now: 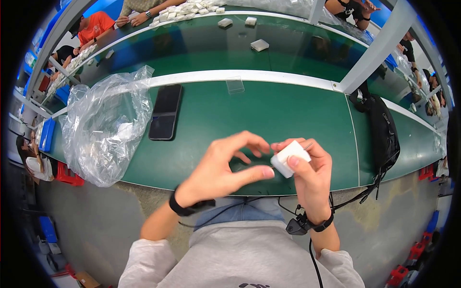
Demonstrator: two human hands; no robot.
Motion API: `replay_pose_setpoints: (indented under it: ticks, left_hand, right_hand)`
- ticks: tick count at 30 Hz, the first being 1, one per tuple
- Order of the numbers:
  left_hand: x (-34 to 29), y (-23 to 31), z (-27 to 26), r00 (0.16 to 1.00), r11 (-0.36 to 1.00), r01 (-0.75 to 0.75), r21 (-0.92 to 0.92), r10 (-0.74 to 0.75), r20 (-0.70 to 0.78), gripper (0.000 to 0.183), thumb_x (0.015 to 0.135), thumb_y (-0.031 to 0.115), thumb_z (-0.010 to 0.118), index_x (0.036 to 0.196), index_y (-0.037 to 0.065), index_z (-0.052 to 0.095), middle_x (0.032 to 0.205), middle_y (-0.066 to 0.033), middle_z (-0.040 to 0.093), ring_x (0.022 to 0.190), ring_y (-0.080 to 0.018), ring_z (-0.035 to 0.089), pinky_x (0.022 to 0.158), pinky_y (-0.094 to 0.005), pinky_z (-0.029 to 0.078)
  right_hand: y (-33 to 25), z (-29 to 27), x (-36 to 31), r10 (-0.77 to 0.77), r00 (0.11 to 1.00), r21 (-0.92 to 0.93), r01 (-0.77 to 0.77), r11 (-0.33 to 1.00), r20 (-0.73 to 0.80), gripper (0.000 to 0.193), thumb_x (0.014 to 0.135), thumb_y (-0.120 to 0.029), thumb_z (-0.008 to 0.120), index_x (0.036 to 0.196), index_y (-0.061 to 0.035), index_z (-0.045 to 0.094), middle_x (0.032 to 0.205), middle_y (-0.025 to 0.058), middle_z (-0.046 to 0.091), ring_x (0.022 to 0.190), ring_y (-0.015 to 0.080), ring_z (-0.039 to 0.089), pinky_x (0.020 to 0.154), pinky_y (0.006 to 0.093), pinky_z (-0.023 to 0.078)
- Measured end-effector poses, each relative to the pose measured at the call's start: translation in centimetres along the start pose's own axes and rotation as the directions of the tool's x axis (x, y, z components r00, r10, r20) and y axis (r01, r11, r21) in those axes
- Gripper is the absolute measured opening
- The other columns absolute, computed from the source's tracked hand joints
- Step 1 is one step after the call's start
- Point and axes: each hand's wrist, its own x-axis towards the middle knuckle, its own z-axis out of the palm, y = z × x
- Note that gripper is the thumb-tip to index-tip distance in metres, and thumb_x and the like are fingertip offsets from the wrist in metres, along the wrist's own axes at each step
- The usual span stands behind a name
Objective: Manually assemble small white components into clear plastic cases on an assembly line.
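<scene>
A small white block-shaped case [294, 151] with a translucent lower edge is pinched in my right hand [314, 170], above the near edge of the green table. The right thumb presses on its face and the other fingers curl behind it. A thin greyish rod-like end shows by the right index finger; what it belongs to is hidden. My left hand [216, 165] is just left of the case, thumb and fingers spread, with nothing visible in it. Its thumb tip comes close to the case; I cannot tell whether they touch.
On the green table [269, 115] lie a clear plastic bag [103, 129] at left, a black phone [165, 113], a clear flat piece [235, 85] and a black bag [382, 129] at right. Beyond the white rail, a belt [206, 45] carries white cases [260, 45]. Other people sit across.
</scene>
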Motion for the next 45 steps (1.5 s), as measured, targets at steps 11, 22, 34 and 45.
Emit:
replay_pose_setpoints:
  ticks: [11,22,34,45]
  left_hand:
    - [10.8,-5.4,-8.2,0.958,0.449,-0.276,0.85,0.057,0.281,0.071,0.086,-0.012,0.055,0.152,0.014,0.052,0.165,-0.0126,0.042,0.146,-0.0357,0.046,0.117,-0.044,0.044]
    - [11.8,-5.3,-8.5,0.952,0.419,-0.258,0.87,-0.044,0.303,0.061,0.092,-0.003,0.065,0.15,0.012,0.054,0.144,-0.013,0.061,0.119,-0.0341,0.067,0.101,-0.0409,0.055]
    - [6.2,-4.0,-1.5,0.983,0.985,0.107,-0.138,-0.126,-0.134,0.051,0.104,0.023,0.067,0.147,-0.001,0.053,0.137,-0.0172,0.066,0.097,-0.0172,0.07,0.079,-0.0302,0.058]
    - [4.6,-5.8,-2.7,0.983,0.648,-0.101,0.755,0.184,-0.026,0.049,0.087,0.01,0.08,0.134,0.005,0.065,0.116,-0.0088,0.072,0.087,-0.0183,0.068,0.07,-0.0313,0.054]
  right_hand:
    - [2.2,-4.0,-0.7,0.114,0.991,-0.048,-0.117,0.992,-0.064,0.018,0.092,0.001,0.078,0.108,0.0011,0.072,0.104,0.0124,0.078,0.096,0.0154,0.074,0.086,0.0301,0.058]
    - [2.4,-4.2,-0.8,0.098,0.995,-0.02,-0.098,0.995,-0.016,0.02,0.091,0.0,0.081,0.11,0.0026,0.072,0.102,0.0053,0.075,0.093,0.0095,0.068,0.083,0.0266,0.053]
    - [2.6,-4.0,-1.0,0.114,0.993,-0.029,-0.115,0.993,-0.036,0.021,0.09,0.002,0.08,0.11,0.0033,0.073,0.1,0.0055,0.075,0.09,0.0098,0.068,0.081,0.026,0.053]
    - [2.3,-3.6,-1.0,0.129,0.99,-0.109,-0.135,0.985,-0.064,0.02,0.091,0.002,0.079,0.11,0.0042,0.073,0.101,0.0071,0.076,0.092,0.0107,0.068,0.083,0.026,0.054]
